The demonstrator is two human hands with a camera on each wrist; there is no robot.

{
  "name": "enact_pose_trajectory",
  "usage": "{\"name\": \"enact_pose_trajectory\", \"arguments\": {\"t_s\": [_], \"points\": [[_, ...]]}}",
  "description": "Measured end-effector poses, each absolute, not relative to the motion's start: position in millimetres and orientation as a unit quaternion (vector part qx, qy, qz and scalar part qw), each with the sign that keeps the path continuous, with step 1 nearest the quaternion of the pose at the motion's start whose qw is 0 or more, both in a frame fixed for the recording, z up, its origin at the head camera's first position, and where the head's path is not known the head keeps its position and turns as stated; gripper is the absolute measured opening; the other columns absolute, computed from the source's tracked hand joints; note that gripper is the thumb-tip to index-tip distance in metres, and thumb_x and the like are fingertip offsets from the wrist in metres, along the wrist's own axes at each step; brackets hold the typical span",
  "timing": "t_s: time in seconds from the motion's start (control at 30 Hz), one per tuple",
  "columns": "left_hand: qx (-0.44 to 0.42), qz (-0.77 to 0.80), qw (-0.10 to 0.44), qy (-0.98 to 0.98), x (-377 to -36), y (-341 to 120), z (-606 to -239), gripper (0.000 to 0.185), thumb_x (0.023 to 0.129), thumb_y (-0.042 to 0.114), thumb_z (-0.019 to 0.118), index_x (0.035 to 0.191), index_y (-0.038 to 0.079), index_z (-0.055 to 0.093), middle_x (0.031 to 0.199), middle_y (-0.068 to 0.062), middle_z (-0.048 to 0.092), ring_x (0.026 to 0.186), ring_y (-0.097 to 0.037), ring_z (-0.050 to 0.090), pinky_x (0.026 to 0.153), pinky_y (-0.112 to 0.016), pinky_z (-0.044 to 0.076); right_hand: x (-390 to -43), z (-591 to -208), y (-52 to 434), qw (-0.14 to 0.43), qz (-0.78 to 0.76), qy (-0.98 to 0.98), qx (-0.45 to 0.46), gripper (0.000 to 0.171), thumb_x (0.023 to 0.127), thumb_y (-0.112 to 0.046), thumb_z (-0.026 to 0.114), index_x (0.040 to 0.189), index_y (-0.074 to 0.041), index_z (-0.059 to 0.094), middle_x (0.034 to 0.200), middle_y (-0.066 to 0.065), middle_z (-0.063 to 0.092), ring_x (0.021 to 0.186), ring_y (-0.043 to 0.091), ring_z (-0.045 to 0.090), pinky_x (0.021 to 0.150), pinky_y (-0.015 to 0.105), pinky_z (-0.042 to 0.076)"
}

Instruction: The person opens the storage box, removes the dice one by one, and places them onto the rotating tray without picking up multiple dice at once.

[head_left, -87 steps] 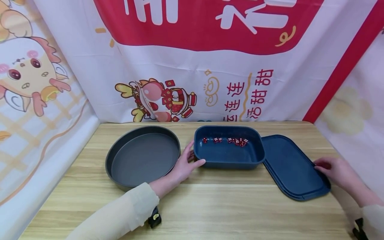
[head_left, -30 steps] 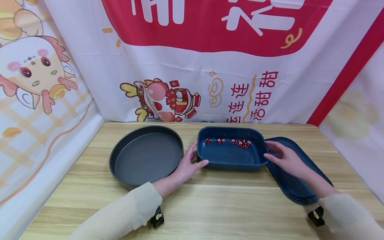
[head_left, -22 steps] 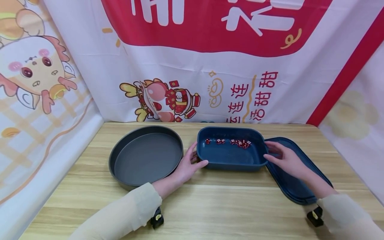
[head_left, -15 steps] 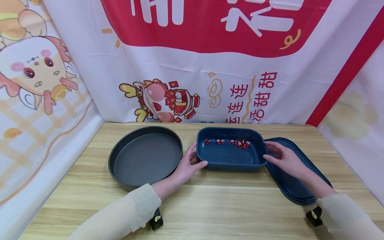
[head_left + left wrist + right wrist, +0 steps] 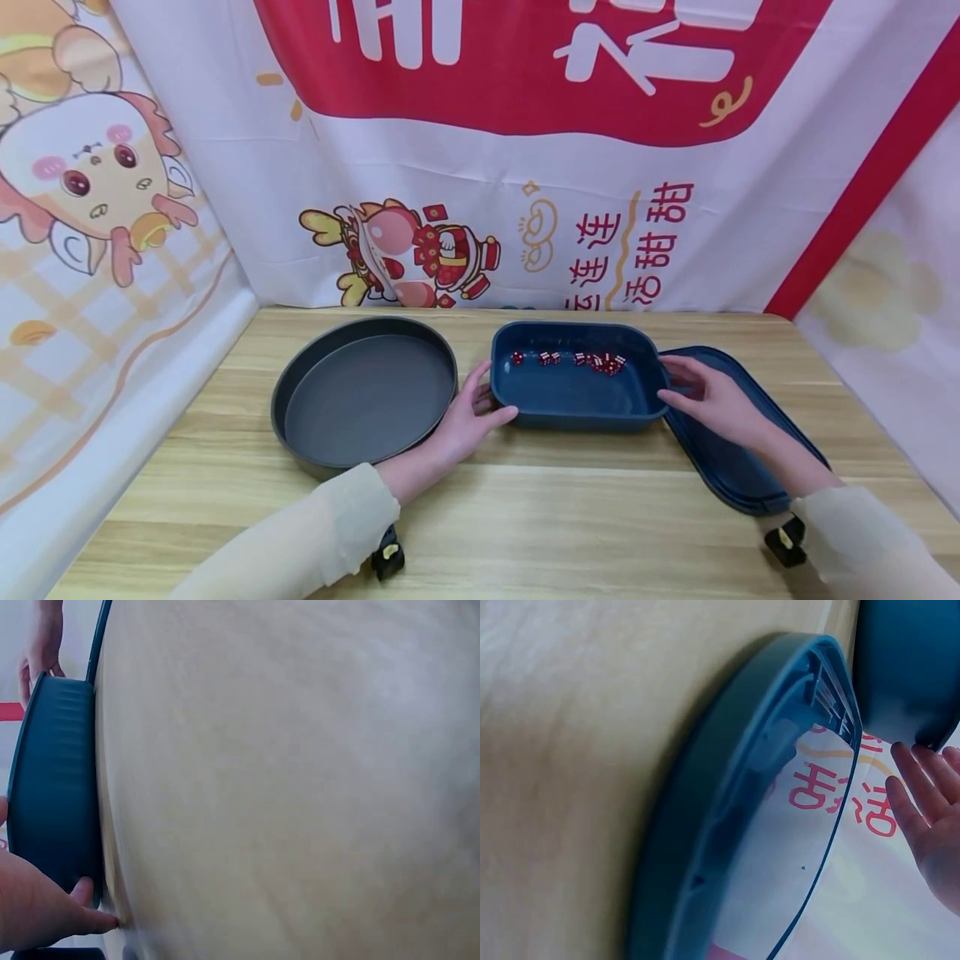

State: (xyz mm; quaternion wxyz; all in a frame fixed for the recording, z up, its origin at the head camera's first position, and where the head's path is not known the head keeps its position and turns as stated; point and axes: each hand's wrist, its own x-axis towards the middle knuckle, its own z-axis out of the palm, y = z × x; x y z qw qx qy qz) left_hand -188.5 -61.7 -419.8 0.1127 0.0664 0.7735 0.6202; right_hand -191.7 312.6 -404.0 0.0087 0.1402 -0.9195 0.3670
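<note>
A dark blue rectangular container (image 5: 577,421) stands upright on the table. Several red dice (image 5: 606,364) lie inside, most of them clustered to the right. At its left end is my left hand (image 5: 461,425), fingers spread around the corner and thumb toward the front. My right hand (image 5: 716,404) is at the opposite end, its fingers extended to the wall and rim, as the right wrist view (image 5: 930,795) also shows. Beneath the right hand and forearm lies the matching blue lid (image 5: 731,467), partly covered by them.
A round dark grey pan (image 5: 367,400) stands to the left, close to my left hand and forearm. A printed cloth (image 5: 450,158) hangs behind the wooden table (image 5: 570,517), and more cloth closes off both sides.
Since the oldest frame, my right hand has left the lid's right edge and moved left to the container's right end. My left hand stays at the left end. Dice and container look unchanged.
</note>
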Motion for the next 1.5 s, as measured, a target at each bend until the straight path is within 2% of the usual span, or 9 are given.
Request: {"name": "enact_pose_trajectory", "arguments": {"t_s": [0.3,0.43,0.7,0.77,0.93,1.23,1.33,1.5], "points": [[0.075,0.608,0.139,0.778,-187,-70,-410,0.077,0.094,0.023,0.067,0.155,0.017,0.021,0.148,-0.022,0.040,0.131,-0.036,0.045,0.105,-0.053,0.036,-192,-398,315,0.004,0.326,-0.934,0.148,0.062,0.094,-0.037,0.065,0.141,-0.003,0.045,0.136,0.024,0.052,0.121,0.041,0.050,0.093,0.060,0.044],[0.077,0.595,0.156,0.784,-181,-79,-403,0.080,0.093,0.027,0.068,0.156,0.020,0.019,0.150,-0.021,0.036,0.134,-0.037,0.041,0.105,-0.054,0.036,-193,-395,315,0.006,0.308,-0.940,0.147,0.064,0.093,-0.040,0.066,0.142,-0.005,0.046,0.138,0.022,0.050,0.123,0.041,0.047,0.094,0.062,0.042],[0.103,0.595,0.177,0.777,-161,-107,-389,0.082,0.091,0.036,0.068,0.156,0.027,0.018,0.152,-0.016,0.035,0.134,-0.032,0.042,0.105,-0.051,0.037,-196,-377,311,0.038,0.294,-0.940,0.170,0.059,0.090,-0.028,0.071,0.138,-0.001,0.049,0.139,0.024,0.048,0.127,0.044,0.042,0.099,0.066,0.033],[0.117,0.595,0.175,0.776,-156,-116,-385,0.081,0.092,0.035,0.068,0.155,0.027,0.020,0.152,-0.015,0.035,0.133,-0.031,0.043,0.106,-0.049,0.037,-197,-373,309,0.046,0.297,-0.937,0.176,0.059,0.090,-0.026,0.072,0.138,0.000,0.049,0.139,0.024,0.048,0.128,0.044,0.041,0.100,0.066,0.033],[0.150,0.582,0.143,0.786,-146,-138,-380,0.077,0.092,0.028,0.070,0.154,0.025,0.025,0.152,-0.013,0.035,0.134,-0.028,0.042,0.107,-0.044,0.035,-202,-365,304,0.060,0.296,-0.934,0.191,0.059,0.089,-0.024,0.072,0.137,0.000,0.049,0.140,0.024,0.048,0.128,0.044,0.041,0.100,0.066,0.033],[0.216,0.530,0.059,0.818,-136,-181,-375,0.072,0.093,0.020,0.068,0.152,0.026,0.030,0.150,-0.006,0.039,0.134,-0.026,0.043,0.106,-0.045,0.035,-211,-348,291,0.058,0.293,-0.932,0.206,0.060,0.090,-0.026,0.072,0.139,-0.002,0.048,0.140,0.023,0.048,0.126,0.041,0.044,0.099,0.064,0.036],[0.226,0.490,0.033,0.841,-138,-198,-375,0.071,0.091,0.023,0.070,0.151,0.026,0.032,0.149,-0.004,0.042,0.133,-0.024,0.044,0.107,-0.045,0.035,-215,-343,286,0.051,0.289,-0.933,0.209,0.061,0.090,-0.026,0.072,0.140,-0.003,0.048,0.140,0.022,0.049,0.124,0.039,0.046,0.099,0.062,0.038],[0.213,0.412,-0.010,0.886,-143,-226,-374,0.073,0.089,0.031,0.073,0.150,0.024,0.035,0.147,-0.009,0.044,0.135,-0.030,0.039,0.107,-0.056,0.030,-223,-335,275,0.030,0.284,-0.937,0.203,0.063,0.089,-0.032,0.072,0.141,-0.005,0.048,0.137,0.021,0.051,0.122,0.039,0.048,0.097,0.061,0.040]]}}
